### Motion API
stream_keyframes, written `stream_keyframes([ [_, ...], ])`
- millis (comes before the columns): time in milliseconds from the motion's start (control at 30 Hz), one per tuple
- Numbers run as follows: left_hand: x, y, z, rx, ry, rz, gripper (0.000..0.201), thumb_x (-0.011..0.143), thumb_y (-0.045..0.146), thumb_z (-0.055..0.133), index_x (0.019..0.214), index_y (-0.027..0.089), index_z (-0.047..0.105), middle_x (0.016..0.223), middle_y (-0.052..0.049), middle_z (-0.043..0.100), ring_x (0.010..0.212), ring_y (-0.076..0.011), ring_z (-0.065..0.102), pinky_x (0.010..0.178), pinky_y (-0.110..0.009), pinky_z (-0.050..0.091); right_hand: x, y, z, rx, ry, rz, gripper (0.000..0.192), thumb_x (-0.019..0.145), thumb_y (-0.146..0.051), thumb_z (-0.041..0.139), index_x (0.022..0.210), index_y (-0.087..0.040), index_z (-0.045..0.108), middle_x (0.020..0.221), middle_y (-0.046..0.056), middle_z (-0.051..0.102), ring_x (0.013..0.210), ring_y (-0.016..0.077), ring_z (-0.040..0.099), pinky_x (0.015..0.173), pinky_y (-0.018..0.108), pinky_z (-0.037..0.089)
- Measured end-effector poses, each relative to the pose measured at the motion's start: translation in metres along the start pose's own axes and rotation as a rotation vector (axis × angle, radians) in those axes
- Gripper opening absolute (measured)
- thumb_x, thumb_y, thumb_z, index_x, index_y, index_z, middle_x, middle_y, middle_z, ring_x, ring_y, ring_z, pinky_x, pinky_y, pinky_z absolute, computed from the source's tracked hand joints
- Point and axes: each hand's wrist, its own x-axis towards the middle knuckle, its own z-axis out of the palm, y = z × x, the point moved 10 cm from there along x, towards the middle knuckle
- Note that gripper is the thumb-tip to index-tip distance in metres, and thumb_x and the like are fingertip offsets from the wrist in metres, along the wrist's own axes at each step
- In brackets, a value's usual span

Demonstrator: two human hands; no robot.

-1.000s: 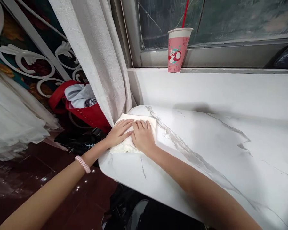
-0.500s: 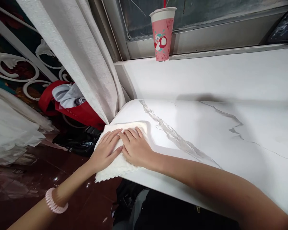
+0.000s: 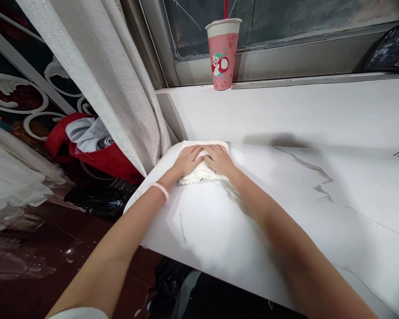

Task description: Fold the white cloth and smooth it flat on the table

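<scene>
Wiping in hand: left hand [image 3: 187, 160] and right hand [image 3: 220, 160], both flat and pressing the white cloth [image 3: 202, 173] at the table's [image 3: 269, 208] far-left corner; next likely calls for drawing the cloth nearward.

White cloth [image 3: 202, 173] on a grey-veined white marble worktop [image 3: 286, 212]; pink cup [image 3: 222, 55] with red straw; red bag [image 3: 103, 157].

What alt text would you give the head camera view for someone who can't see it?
Both hands, left hand and right hand, press a white cloth flat on a white marble table near a curtain; a pink cup stands on the windowsill.
</scene>
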Motion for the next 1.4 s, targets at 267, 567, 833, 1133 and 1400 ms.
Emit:
stream_keyframes([
  [267,0.043,0.061,0.024,-0.015,0.029,0.044,0.045,0.101,0.038,0.034,0.140,0.018,0.048,0.149,-0.012,0.049,0.138,-0.0251,0.041,0.119,-0.046,0.024,-0.025,0.061,-0.042,-0.129,0.061,0.042,0.043,0.093,-0.016,0.037,0.131,-0.011,0.059,0.135,0.012,0.062,0.127,0.0233,0.052,0.114,0.041,0.032],
  [567,0.008,0.093,0.017,-0.006,0.022,0.075,0.045,0.101,0.035,0.035,0.140,0.017,0.048,0.150,-0.010,0.049,0.140,-0.0227,0.041,0.121,-0.046,0.022,-0.070,0.029,-0.051,-0.220,0.096,0.061,0.046,0.094,-0.015,0.032,0.134,-0.007,0.055,0.137,0.016,0.059,0.131,0.0257,0.049,0.117,0.045,0.028],
  [833,-0.083,0.130,-0.002,0.077,0.096,0.048,0.045,0.102,0.035,0.028,0.136,0.016,0.052,0.148,-0.012,0.051,0.140,-0.0273,0.043,0.119,-0.051,0.028,-0.133,-0.031,-0.050,-0.183,0.004,-0.004,0.048,0.095,-0.017,0.033,0.138,-0.006,0.053,0.142,0.014,0.056,0.135,0.0257,0.046,0.120,0.046,0.027],
  [1133,-0.140,0.181,-0.010,0.114,0.082,0.127,0.049,0.104,0.039,0.030,0.141,0.012,0.046,0.148,-0.016,0.050,0.142,-0.0292,0.040,0.118,-0.054,0.030,-0.196,-0.071,-0.066,-0.182,-0.056,-0.166,0.051,0.097,-0.021,0.033,0.144,-0.005,0.046,0.145,0.016,0.053,0.137,0.0295,0.043,0.119,0.054,0.030],
  [1400,-0.070,0.195,0.016,0.061,0.056,0.098,0.049,0.102,0.036,0.030,0.139,0.010,0.048,0.148,-0.017,0.050,0.141,-0.0315,0.041,0.119,-0.055,0.027,-0.174,0.000,-0.088,-0.216,-0.085,-0.031,0.050,0.095,-0.020,0.031,0.141,-0.009,0.049,0.146,0.013,0.052,0.138,0.0259,0.043,0.120,0.049,0.029],
])
